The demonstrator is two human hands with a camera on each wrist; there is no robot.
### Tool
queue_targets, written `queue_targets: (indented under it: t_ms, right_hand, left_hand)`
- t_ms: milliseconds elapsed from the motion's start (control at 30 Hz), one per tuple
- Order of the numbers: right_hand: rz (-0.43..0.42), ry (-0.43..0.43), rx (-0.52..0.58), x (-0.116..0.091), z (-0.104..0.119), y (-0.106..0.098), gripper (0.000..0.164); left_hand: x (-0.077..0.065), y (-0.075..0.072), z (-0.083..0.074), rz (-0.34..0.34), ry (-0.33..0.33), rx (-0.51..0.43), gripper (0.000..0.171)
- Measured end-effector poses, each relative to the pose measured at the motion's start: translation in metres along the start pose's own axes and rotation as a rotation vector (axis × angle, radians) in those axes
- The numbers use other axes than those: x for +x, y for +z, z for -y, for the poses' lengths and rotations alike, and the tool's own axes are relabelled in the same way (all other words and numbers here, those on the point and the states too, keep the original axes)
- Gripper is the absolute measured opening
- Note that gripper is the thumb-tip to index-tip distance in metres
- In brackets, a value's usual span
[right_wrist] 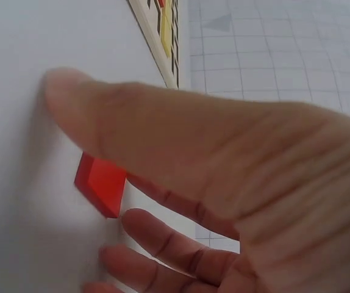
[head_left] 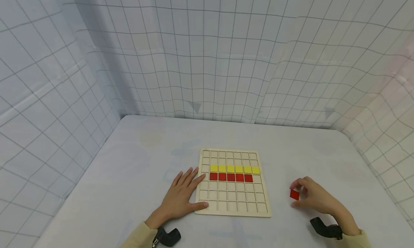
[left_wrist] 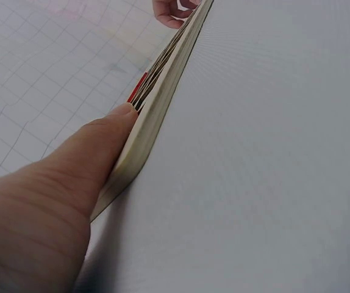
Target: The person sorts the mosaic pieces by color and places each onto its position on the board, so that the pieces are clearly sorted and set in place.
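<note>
A cream gridded board (head_left: 232, 197) lies flat on the table, with a row of yellow square tiles (head_left: 230, 169) above a row of red square tiles (head_left: 231, 177). My left hand (head_left: 181, 197) is spread at the board's left side, its thumb over the lower left corner. In the left wrist view, the thumb (left_wrist: 96, 143) rests along the board's edge. Right of the board, my right hand (head_left: 315, 197) curves loosely around a single red tile (head_left: 294, 194) on the table. Seen from the right wrist, the tile (right_wrist: 105, 183) sits between the thumb and fingertips, which stand apart from it.
The white table (head_left: 155, 143) extends around the board on all sides. White curtains with a dark grid pattern (head_left: 207, 61) hang behind and along both sides. A black wrist device (head_left: 168, 237) is strapped to the left wrist, and another device (head_left: 325, 229) to the right.
</note>
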State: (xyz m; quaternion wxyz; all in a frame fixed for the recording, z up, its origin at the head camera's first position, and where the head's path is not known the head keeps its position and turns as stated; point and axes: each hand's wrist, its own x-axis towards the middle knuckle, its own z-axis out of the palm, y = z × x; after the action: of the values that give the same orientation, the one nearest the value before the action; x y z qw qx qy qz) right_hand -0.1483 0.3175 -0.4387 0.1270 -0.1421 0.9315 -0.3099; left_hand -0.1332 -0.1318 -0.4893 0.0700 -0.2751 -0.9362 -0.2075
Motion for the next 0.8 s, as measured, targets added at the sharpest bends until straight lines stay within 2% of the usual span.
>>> queue_targets:
  t_ms: [200, 500, 800]
  right_hand:
    - [0.004, 0.012, 0.003, -0.0018, -0.0025, -0.0007, 0.038]
    - [0.001, 0.016, 0.013, -0.0008, -0.0013, 0.0031, 0.029]
    - [0.003, -0.077, 0.024, 0.0059, 0.0030, 0.0070, 0.027]
  left_hand:
    - [0.0002, -0.0021, -0.0010, 0.030, -0.012, 0.007, 0.087]
    - [0.0002, -0.0027, -0.0012, 0.031, -0.012, 0.011, 0.087]
    - [0.0003, -0.0023, -0.0017, 0.018, -0.009, 0.004, 0.086]
